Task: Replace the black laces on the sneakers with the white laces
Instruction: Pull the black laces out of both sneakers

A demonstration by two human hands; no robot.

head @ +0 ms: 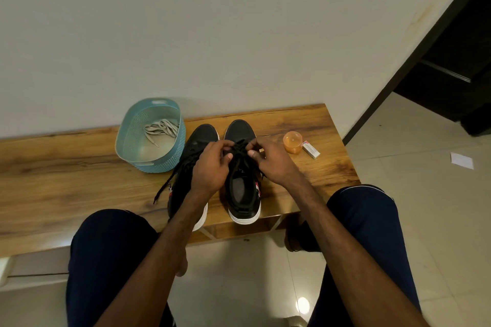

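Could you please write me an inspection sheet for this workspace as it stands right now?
Surface: wooden table, grain visible.
Job's things: left sneaker and right sneaker side by side, toes toward wall; black laces in both, one end trailing off the left sneaker; white laces lying in blue basket.
Clutter: orange container and small box, right of the sneakers.
Hands: left hand and right hand both pinch black laces on the right sneaker.
Cables: nothing seen.
Surroundings: pale wall, tiled floor with paper scrap, dark doorway.

Black sneakers (240,167) with white soles, perhaps red-striped sides; pale laces (161,127) in a light-blue perforated basket (170,159).
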